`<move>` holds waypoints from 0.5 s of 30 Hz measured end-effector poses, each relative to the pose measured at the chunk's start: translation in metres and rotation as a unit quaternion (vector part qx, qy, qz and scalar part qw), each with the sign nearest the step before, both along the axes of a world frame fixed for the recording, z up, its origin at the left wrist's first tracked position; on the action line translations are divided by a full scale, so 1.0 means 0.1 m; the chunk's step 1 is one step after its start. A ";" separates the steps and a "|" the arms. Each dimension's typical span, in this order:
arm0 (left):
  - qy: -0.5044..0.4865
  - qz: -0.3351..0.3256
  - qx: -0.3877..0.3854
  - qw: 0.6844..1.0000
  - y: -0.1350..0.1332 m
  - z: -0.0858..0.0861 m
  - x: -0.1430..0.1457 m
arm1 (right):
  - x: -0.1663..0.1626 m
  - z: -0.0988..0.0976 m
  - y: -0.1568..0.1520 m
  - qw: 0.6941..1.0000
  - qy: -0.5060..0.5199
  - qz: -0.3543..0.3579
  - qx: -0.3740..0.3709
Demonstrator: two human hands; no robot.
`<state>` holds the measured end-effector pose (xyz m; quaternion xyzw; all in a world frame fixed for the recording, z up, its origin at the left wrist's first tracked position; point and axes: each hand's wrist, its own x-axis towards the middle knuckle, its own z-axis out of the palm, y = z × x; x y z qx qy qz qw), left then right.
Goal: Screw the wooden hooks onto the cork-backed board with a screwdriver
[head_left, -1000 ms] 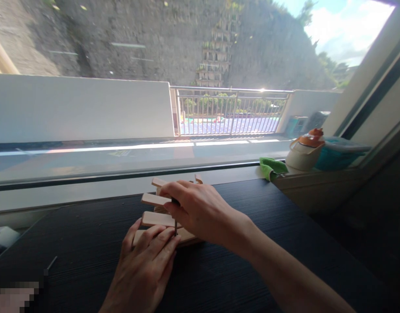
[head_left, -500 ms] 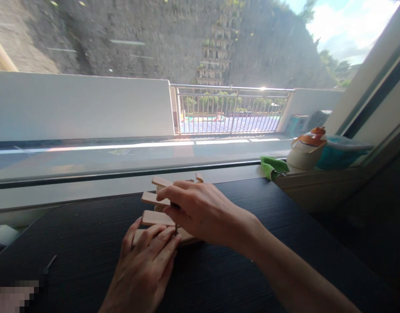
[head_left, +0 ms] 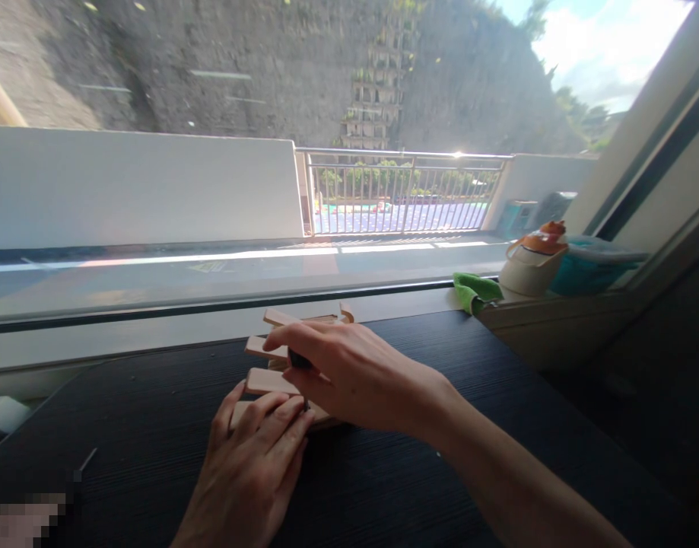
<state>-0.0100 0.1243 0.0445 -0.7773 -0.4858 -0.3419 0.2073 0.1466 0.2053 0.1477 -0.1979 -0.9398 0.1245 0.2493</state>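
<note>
Bare left grip, bare right grip; right forearm bare, slender, tapering.

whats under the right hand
Under the right hand: a dark tool handle in its grip and pale wooden slats, ends poking out leftward. The rest beneath is covered.

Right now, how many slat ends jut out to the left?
4, in a row: the farthest slat, then the second slat, the third slat, and the nearest slat, partly under the left hand. The right hand may hide others.
</note>
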 end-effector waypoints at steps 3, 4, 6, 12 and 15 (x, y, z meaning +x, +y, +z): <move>-0.004 0.002 -0.006 1.000 0.00 -0.02 -0.01 | -0.02 -0.02 0.03 1.000 0.000 -0.008 -0.006; -0.003 0.003 -0.005 1.000 0.00 -0.03 -0.01 | -0.03 -0.03 0.05 1.000 -0.001 -0.014 -0.006; 0.001 0.003 -0.002 1.000 0.01 -0.03 -0.01 | -0.04 -0.04 0.07 0.999 -0.007 -0.039 -0.004; -0.004 0.001 0.005 1.000 0.02 -0.02 0.00 | -0.01 -0.02 0.06 0.996 -0.031 -0.079 0.000; -0.006 0.002 0.006 1.000 0.01 -0.03 0.01 | 0.05 0.02 0.02 1.000 -0.016 -0.016 -0.001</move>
